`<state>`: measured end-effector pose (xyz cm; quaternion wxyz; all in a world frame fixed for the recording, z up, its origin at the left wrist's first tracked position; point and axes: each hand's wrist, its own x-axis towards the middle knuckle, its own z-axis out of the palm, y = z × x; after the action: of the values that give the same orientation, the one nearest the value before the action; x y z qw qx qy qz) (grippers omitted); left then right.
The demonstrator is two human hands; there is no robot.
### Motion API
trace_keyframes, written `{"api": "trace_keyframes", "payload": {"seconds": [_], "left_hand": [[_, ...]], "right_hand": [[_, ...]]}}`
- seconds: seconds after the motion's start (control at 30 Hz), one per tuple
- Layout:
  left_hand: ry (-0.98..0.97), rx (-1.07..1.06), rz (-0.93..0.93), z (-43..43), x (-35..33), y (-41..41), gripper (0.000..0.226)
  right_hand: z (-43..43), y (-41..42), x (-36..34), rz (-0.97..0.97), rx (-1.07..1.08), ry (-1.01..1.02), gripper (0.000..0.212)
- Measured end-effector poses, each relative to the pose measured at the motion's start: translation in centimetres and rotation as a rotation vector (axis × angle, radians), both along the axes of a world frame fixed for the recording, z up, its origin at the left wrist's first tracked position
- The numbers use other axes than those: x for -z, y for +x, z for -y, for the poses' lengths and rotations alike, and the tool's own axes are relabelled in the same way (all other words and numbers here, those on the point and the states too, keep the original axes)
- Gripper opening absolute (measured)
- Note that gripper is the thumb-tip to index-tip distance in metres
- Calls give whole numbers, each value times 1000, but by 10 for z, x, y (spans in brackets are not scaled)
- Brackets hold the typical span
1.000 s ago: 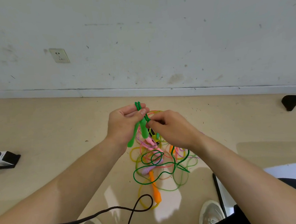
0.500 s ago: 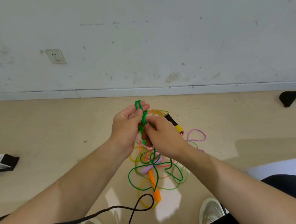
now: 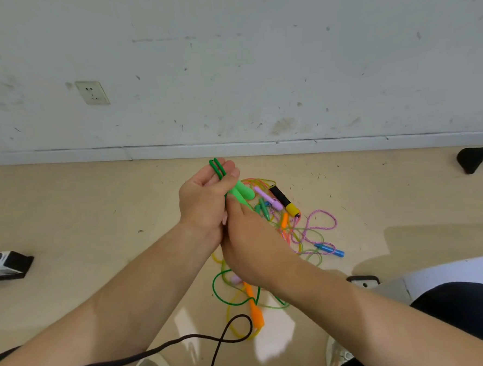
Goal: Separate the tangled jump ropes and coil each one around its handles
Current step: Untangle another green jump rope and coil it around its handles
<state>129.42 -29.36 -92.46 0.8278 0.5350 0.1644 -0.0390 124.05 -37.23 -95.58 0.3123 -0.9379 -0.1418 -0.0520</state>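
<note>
Centre frame: left hand [image 3: 205, 205] grips the green handles [image 3: 240, 192] plus the doubled green rope [image 3: 219, 170]; right hand [image 3: 255, 250] is pressed against it, fingers hidden, can't tell its grip; tangled pile [image 3: 284, 219] is on the floor just right.

The green handles [image 3: 239, 193] in my left hand [image 3: 204, 202] looked like smooth, matt plastic, and their cord [image 3: 217, 168] looked rubbery. The orange handle [image 3: 256, 312] was glossy plastic, and the pink rope [image 3: 335, 223] was braided cloth. The floor [image 3: 95, 220] gleamed, while the painted wall [image 3: 256, 68] was matt and scuffed.
</note>
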Motion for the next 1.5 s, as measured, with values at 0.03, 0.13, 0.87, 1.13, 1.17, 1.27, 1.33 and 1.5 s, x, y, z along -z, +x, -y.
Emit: {"api": "trace_keyframes", "payload": {"seconds": [0.03, 0.13, 0.87, 1.13, 1.17, 1.27, 1.33, 1.5], "left_hand": [[5, -15, 6, -1, 0, 0, 33], [53, -43, 8, -3, 1, 3, 35], [538, 781, 190, -58, -32, 19, 33], [766, 767, 410, -49, -26, 16, 29], [778, 777, 429, -47, -24, 14, 28], [775, 758, 444, -43, -21, 13, 27], [825, 739, 465, -42, -17, 15, 24], [973, 603, 510, -42, -3, 19, 29]], "right_hand": [[-2, -1, 3, 40, -22, -47, 37], [-6, -5, 9, 171, -42, -186, 53], [77, 34, -21, -760, 6, 788, 38], [66, 29, -32, -608, 130, 689, 30], [65, 28, -30, -605, 169, 703, 30], [63, 29, -26, -587, 238, 760, 28], [62, 29, -28, -588, 226, 790, 26], [57, 21, -33, -568, 188, 782, 25]]}}
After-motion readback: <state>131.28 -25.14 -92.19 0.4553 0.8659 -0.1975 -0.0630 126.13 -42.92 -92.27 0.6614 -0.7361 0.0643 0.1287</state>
